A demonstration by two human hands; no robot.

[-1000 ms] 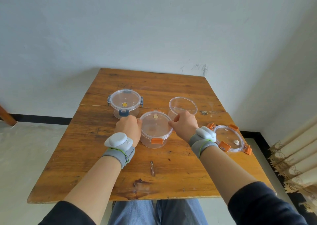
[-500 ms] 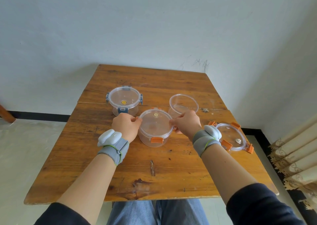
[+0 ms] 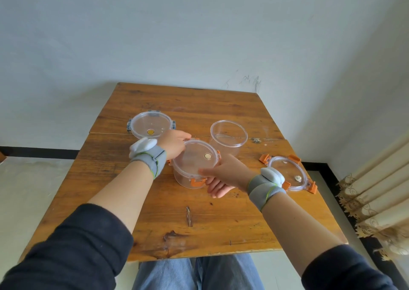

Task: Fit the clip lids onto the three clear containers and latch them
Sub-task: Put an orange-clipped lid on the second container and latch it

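Two hands flank the orange-clip container [image 3: 194, 165] mid-table: left hand [image 3: 174, 142] curled on its far-left rim, right hand [image 3: 223, 174] gripping its near-right side, closest to the front latch [image 3: 197, 182].

Lidded container [image 3: 195, 164] sits mid-surface [image 3: 221, 227] between my hands: left hand [image 3: 174, 142] on its far-left rim, right hand [image 3: 223, 175] at its near-right side. Second lidded container [image 3: 150, 125] behind-left, open container [image 3: 228, 136] behind-right. Loose lid [image 3: 287, 174] lies flat far right, beside my right wrist.
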